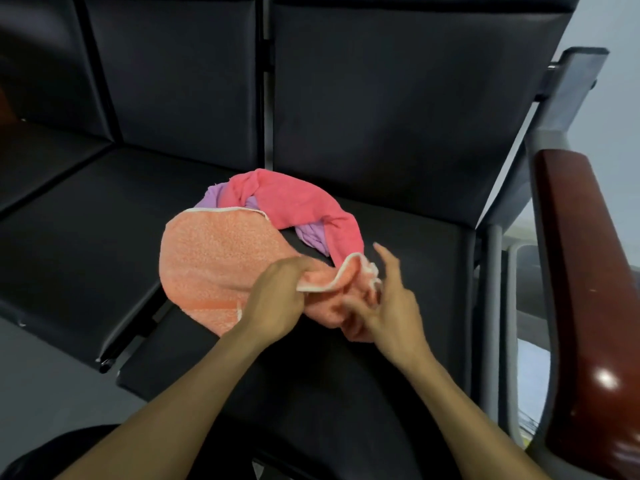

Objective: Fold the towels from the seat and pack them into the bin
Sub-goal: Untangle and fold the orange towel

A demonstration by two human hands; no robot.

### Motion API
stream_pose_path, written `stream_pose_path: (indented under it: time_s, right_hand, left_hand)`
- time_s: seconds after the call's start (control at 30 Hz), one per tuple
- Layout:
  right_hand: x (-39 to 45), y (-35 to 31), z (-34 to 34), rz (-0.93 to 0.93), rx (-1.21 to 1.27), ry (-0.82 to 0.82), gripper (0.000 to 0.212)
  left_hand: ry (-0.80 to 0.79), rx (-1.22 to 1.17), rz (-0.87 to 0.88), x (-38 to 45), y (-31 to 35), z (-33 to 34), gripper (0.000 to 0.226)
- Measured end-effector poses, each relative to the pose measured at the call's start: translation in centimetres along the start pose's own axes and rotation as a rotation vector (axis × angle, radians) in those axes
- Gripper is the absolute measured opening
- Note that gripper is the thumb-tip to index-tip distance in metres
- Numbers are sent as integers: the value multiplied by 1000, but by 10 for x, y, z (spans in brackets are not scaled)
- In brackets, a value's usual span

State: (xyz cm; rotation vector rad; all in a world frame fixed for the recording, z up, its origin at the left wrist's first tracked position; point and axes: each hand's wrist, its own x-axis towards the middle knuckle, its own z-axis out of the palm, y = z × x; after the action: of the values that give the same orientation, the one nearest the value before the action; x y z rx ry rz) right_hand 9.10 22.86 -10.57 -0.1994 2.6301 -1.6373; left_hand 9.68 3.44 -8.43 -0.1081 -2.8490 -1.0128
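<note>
Left hand (277,303) is pinching the orange towel (214,258) by its white-trimmed edge; right hand (388,306) is gripping the bunched near-right end, index finger extended. Pink towel (298,202) and purple towel (311,233) are lying just beyond on the black seat (415,244).

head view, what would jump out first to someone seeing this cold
A bright heap of towels on the black seat: an orange towel in front, a pink towel and a purple towel tangled behind. The left hand pinches the orange towel's white-trimmed edge; the right hand touches it alongside.
</note>
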Motion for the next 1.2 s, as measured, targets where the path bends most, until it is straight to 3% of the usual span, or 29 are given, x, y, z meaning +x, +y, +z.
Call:
stream_pose_path:
  time_s: [0.03,0.1,0.17,0.23,0.3,0.37,0.4,0.5,0.6,0.63,0.73,0.77,0.87,0.97,1.0,1.07,1.1,1.13,1.2]
  right_hand:
    - [-5,-3,5,-32,-18,-92,71]
    - [-9,-3,15,-147,-45,-71,42]
    - [-4,0,16,-145,-16,117,19]
    - [-3,3,11,-69,51,240,12]
    - [-2,2,7,-53,15,145,28]
    - [-6,0,12,-83,-95,-69,52]
    - [-8,-1,16,-100,-137,-102,47]
    - [0,0,13,-97,24,111,8]
    - [4,2,3,-14,125,240,12]
    - [3,0,1,-9,123,212,6]
    - [-5,-3,10,-69,50,-3,43]
    - [-8,-3,14,-123,8,-54,42]
    - [-6,0,18,-157,-26,52,17]
    - [0,4,8,37,83,236,6]
    - [1,3,4,49,70,224,13]
    - [-2,0,5,-40,14,77,59]
    - [-4,-2,7,-94,-33,-8,72]
    - [-7,-2,11,-151,-84,-74,71]
    - [-7,-1,15,-218,-175,-46,34]
  left_hand:
    - [-82,-86,33,-3,10,1,32]
    - [-136,-63,48,-9,16,8,22]
    - [2,105,-2,-6,3,10,15]
    - [137,220,-78,0,-12,6,11]
    - [140,175,-15,5,-14,3,11]
    - [-6,89,94,2,-1,6,16]
    - [-62,86,128,-1,4,10,15]
    - [60,172,85,-1,1,15,19]
    - [213,-28,-18,4,0,6,27]
    - [185,-108,-22,4,4,5,29]
    - [4,-190,65,-3,18,10,22]
    - [-42,-216,77,-5,19,13,17]
    - [-114,-279,12,-4,17,13,16]
    - [-85,-26,24,0,8,9,13]
    - [-46,6,27,0,6,7,11]
    - [-11,26,51,1,6,4,7]
    - [-16,38,87,0,9,3,6]
    - [-18,47,137,-1,13,3,6]
    - [0,61,185,-2,16,1,2]
